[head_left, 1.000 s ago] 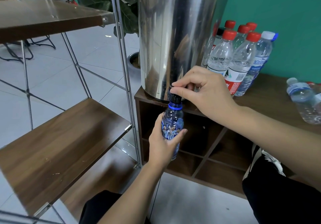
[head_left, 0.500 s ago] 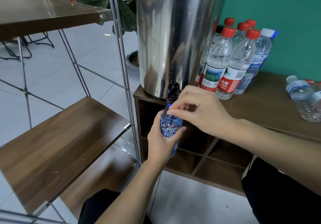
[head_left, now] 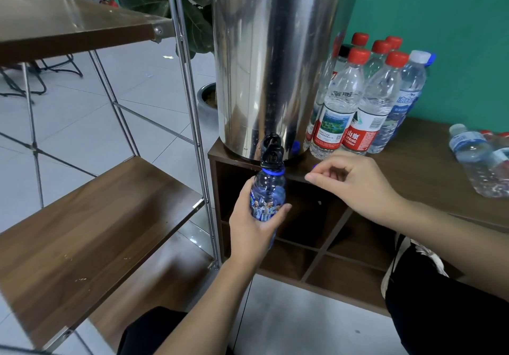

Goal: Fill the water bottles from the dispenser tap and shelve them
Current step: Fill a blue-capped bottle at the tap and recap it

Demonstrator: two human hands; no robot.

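Observation:
My left hand (head_left: 252,230) grips a small blue bottle (head_left: 268,189) with a printed picture label, holding it upright with its open mouth right under the black tap (head_left: 272,145) of the steel dispenser (head_left: 275,52). My right hand (head_left: 355,181) hovers to the right of the bottle over the cabinet's front edge, fingers curled, thumb and forefinger close together. A small blue piece (head_left: 314,165) shows just behind the forefinger tip; whether the fingers hold it cannot be told. A wooden shelf board (head_left: 91,225) of the metal rack stands to the left.
Several capped bottles (head_left: 355,101) stand beside the dispenser on the brown cabinet (head_left: 429,156). More bottles (head_left: 479,159) lie on their sides at the far right. A blue cap (head_left: 296,145) sits by the dispenser's base. An upper shelf (head_left: 71,24) is at the top left.
My right hand left the tap, passed the bottle's neck and moved to the right of the bottle. My left hand kept the bottle under the tap.

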